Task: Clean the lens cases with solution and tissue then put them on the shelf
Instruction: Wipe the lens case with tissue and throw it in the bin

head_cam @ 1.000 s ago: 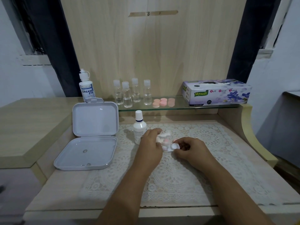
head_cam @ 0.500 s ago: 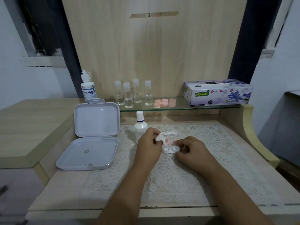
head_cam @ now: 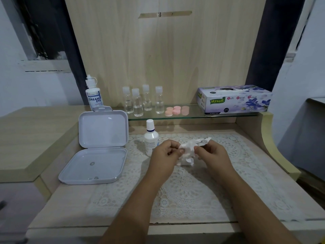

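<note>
Both hands meet over the lace mat (head_cam: 228,173). A crumpled white tissue (head_cam: 193,145) sits between them, wrapped over a white lens case (head_cam: 186,162) whose lower edge shows beneath it. My left hand (head_cam: 164,156) grips the wrapped lens case from the left with curled fingers. My right hand (head_cam: 213,155) pinches the tissue from the right. A white solution bottle (head_cam: 150,138) stands upright just left of my left hand. Pink lens cases (head_cam: 176,110) lie on the glass shelf (head_cam: 197,115).
An open white plastic box (head_cam: 98,148) lies at the left with small bits in its tray. On the shelf stand a Dream Eye bottle (head_cam: 94,95), several small clear bottles (head_cam: 143,101) and a tissue box (head_cam: 233,99). Raised wooden sides flank the desk.
The tissue has been pulled over the lens case, covering most of it. My right hand has shifted from the case's cap onto the tissue. Both hands stay in place.
</note>
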### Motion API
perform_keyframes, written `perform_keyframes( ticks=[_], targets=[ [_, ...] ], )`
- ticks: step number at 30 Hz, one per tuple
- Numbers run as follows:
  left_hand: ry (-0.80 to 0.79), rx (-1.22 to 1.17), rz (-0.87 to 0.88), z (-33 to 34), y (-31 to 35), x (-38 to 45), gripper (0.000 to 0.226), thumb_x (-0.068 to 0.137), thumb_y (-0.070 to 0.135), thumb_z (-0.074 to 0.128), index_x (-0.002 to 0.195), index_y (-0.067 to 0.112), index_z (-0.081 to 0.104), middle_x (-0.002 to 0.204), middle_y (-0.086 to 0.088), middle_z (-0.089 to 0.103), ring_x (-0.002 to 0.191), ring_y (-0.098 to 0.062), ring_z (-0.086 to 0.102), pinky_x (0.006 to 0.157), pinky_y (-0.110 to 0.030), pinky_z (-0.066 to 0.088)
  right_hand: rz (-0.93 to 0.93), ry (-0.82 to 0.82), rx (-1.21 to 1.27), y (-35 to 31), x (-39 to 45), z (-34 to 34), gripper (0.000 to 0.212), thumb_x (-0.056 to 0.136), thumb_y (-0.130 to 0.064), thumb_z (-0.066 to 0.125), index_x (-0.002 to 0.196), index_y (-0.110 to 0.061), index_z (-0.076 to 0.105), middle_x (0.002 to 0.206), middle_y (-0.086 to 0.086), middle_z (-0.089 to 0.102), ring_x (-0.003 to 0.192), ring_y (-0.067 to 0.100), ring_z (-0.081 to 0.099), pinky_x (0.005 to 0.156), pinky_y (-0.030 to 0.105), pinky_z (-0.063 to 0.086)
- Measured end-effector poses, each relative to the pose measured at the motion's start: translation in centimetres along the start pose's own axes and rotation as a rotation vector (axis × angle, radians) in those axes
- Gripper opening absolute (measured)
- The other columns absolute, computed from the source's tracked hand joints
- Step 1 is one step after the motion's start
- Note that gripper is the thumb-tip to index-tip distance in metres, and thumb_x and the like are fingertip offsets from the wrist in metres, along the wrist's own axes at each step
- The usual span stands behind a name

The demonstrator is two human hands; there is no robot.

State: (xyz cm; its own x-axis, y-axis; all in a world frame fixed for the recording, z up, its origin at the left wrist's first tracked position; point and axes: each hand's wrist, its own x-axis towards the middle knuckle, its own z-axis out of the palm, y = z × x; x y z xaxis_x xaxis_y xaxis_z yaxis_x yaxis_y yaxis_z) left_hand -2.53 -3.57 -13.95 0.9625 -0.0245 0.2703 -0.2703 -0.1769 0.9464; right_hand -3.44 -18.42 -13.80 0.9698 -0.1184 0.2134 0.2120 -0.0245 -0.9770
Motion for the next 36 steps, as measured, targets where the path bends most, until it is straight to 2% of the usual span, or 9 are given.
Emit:
perform_keyframes(
  ticks=[4, 7, 9, 14, 19, 23, 25, 29, 36],
  targets=[
    [-0.013, 0.055, 0.021, 0.1, -0.1, 0.0, 0.008, 0.089, 0.007, 0.061, 0.085, 0.014, 0.062, 0.085, -0.012, 0.068, 0.082, -0.027, 0.065, 0.075, -0.039, 0.054, -0.051, -0.071, -0.086, 0.2, 0.2, -0.2, 0.018, 0.086, 0.007, 0.055, 0.084, -0.008, 0.065, 0.069, -0.004, 0.068, 0.063, 0.006, 0.062, 0.061, 0.022, 0.051],
    [0.040, 0.041, 0.071, -0.1, 0.1, 0.0, 0.013, 0.092, 0.005, 0.054, 0.093, 0.016, 0.063, 0.089, 0.003, 0.067, 0.078, -0.001, 0.064, 0.069, -0.016, 0.050, -0.086, 0.070, -0.087, 0.2, 0.3, -0.5, 0.020, 0.085, 0.006, 0.055, 0.080, -0.011, 0.064, 0.071, -0.006, 0.066, 0.066, 0.005, 0.060, 0.062, 0.022, 0.050],
    [0.091, 0.092, 0.073, -0.3, -0.2, 0.2, 0.015, 0.089, 0.007, 0.060, 0.096, 0.021, 0.063, 0.094, 0.009, 0.064, 0.081, 0.002, 0.059, 0.069, -0.010, 0.044, -0.126, 0.166, -0.196, 0.1, 0.1, -0.8, 0.020, 0.086, -0.001, 0.056, 0.078, -0.017, 0.064, 0.075, -0.005, 0.066, 0.069, 0.007, 0.058, 0.063, 0.023, 0.047],
    [0.005, 0.478, 0.082, -0.1, -1.6, 0.5, 0.031, 0.079, 0.023, 0.074, 0.108, 0.016, 0.068, 0.105, 0.004, 0.059, 0.099, -0.014, 0.052, 0.087, -0.029, 0.047, -0.232, -0.002, -0.593, 0.1, -0.7, -0.1, 0.010, 0.082, -0.013, 0.059, 0.074, -0.019, 0.061, 0.076, -0.006, 0.060, 0.071, 0.010, 0.057, 0.061, 0.028, 0.045],
    [-0.046, 0.568, 0.096, -0.3, -1.8, 0.4, 0.014, 0.081, 0.023, 0.071, 0.092, 0.014, 0.073, 0.092, -0.002, 0.060, 0.091, -0.020, 0.056, 0.081, -0.039, 0.050, -0.206, -0.160, -0.721, 0.6, -0.1, -0.5, 0.002, 0.084, -0.027, 0.063, 0.082, -0.026, 0.062, 0.083, -0.009, 0.061, 0.075, 0.005, 0.057, 0.065, 0.026, 0.047],
    [-0.056, 0.566, 0.091, -0.2, -1.7, 0.3, 0.010, 0.083, 0.022, 0.069, 0.090, 0.016, 0.073, 0.090, -0.002, 0.061, 0.092, -0.020, 0.055, 0.082, -0.038, 0.050, -0.281, -0.153, -0.829, 1.5, 0.4, -0.2, 0.035, 0.073, -0.050, 0.058, 0.075, -0.016, 0.070, 0.082, -0.006, 0.055, 0.076, 0.005, 0.052, 0.066, 0.024, 0.042],
    [-0.064, 0.574, 0.093, -0.1, -1.8, 0.3, 0.010, 0.084, 0.020, 0.068, 0.090, 0.014, 0.072, 0.092, -0.004, 0.061, 0.091, -0.020, 0.055, 0.082, -0.038, 0.049, -0.286, -0.175, -0.857, 1.8, 0.7, -0.1, 0.030, 0.076, -0.043, 0.065, 0.073, -0.014, 0.072, 0.084, -0.004, 0.053, 0.079, 0.008, 0.052, 0.069, 0.025, 0.041],
    [-0.076, 0.596, 0.091, -0.1, -2.0, 0.5, 0.010, 0.084, 0.017, 0.067, 0.092, 0.014, 0.071, 0.097, -0.002, 0.058, 0.093, -0.018, 0.054, 0.081, -0.030, 0.047, -0.332, -0.236, -0.919, 2.4, 1.2, -0.2, 0.008, 0.083, -0.018, 0.071, 0.089, -0.015, 0.076, 0.088, -0.002, 0.050, 0.086, 0.016, 0.053, 0.069, 0.018, 0.036],
    [-0.075, 0.599, 0.096, -0.1, -2.0, 0.6, 0.011, 0.084, 0.017, 0.066, 0.094, 0.012, 0.070, 0.098, -0.002, 0.057, 0.093, -0.017, 0.053, 0.079, -0.026, 0.044, -0.245, -0.268, -0.895, 3.0, 1.8, -0.1, 0.017, 0.088, -0.022, 0.066, 0.099, -0.010, 0.070, 0.096, -0.001, 0.053, 0.094, 0.017, 0.054, 0.075, 0.014, 0.037]
  ],
)
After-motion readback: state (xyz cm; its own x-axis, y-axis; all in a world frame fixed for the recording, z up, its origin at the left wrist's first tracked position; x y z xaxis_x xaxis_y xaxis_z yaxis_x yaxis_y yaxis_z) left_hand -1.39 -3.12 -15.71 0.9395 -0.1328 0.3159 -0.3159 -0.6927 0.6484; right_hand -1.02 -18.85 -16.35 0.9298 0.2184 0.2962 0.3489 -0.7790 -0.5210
